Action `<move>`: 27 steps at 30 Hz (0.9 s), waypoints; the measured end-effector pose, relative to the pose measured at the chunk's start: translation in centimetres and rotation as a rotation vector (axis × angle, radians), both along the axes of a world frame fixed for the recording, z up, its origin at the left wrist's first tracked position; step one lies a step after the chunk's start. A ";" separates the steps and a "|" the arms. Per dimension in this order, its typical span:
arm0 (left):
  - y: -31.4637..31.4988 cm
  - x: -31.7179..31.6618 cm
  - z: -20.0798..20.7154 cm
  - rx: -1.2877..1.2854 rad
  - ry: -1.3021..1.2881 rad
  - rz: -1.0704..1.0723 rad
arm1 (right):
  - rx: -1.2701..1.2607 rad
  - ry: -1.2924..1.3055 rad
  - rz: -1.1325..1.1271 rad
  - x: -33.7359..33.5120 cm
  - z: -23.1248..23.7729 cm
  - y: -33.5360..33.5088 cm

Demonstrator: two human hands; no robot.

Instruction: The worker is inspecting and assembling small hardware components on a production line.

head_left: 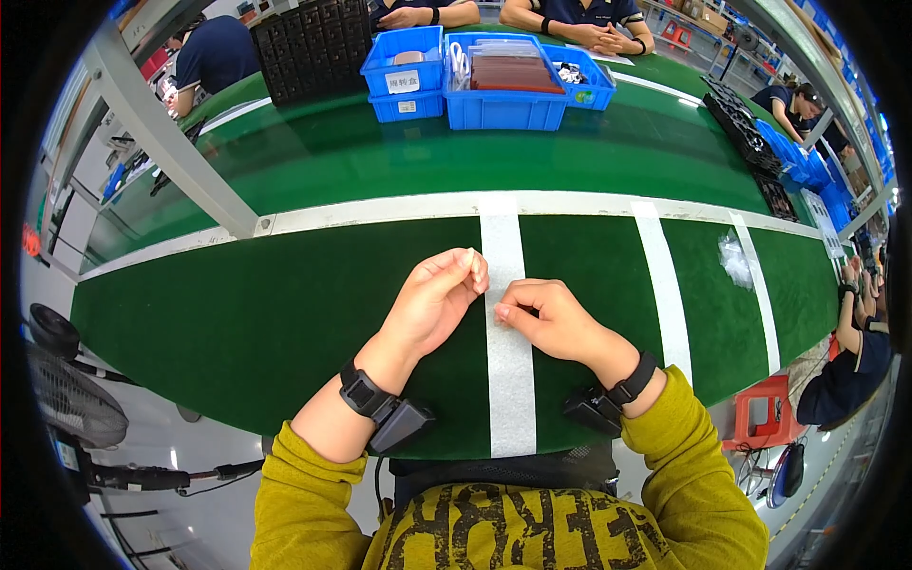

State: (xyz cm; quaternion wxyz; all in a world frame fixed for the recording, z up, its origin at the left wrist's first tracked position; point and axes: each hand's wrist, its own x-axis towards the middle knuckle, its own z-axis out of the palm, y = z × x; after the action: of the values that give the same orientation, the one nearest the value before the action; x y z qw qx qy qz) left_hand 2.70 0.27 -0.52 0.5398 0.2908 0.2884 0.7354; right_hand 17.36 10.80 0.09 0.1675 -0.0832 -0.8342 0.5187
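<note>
My left hand [439, 299] is raised over the near green worktop [275, 313], thumb pressed to its curled fingers. Just to its right is my right hand [549, 318], its thumb and forefinger closed in a pinch over a white strip [513, 404] that runs across the worktop. A small gap separates the two hands. Whatever either hand may hold is hidden or too small to make out. Each wrist carries a black strap with a dark box on it.
Blue bins [505, 114] with brown sheets and small parts stand beyond a white ledge [380, 211]. A black tray [312, 52] stands upright beside them. A clear plastic bag [734, 261] lies at right. A grey post [171, 133] rises at left. Co-workers sit across and at right.
</note>
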 end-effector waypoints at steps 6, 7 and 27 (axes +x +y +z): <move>-0.1 0.2 1.2 0.019 -0.107 -0.089 | -0.033 -0.110 0.087 0.3 0.3 0.2; -0.3 0.0 1.0 0.018 -0.107 -0.087 | -0.035 -0.110 0.089 0.4 0.4 0.3; -0.3 -0.8 0.0 0.266 -0.333 -0.379 | 0.695 -0.401 -0.505 1.9 2.1 4.9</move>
State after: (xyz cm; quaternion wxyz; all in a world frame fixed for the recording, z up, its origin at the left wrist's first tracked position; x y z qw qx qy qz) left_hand 1.87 -0.05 -0.53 0.6648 0.2830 0.0374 0.6904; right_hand 19.22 15.75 2.21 0.1420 -0.3209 -0.9280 0.1256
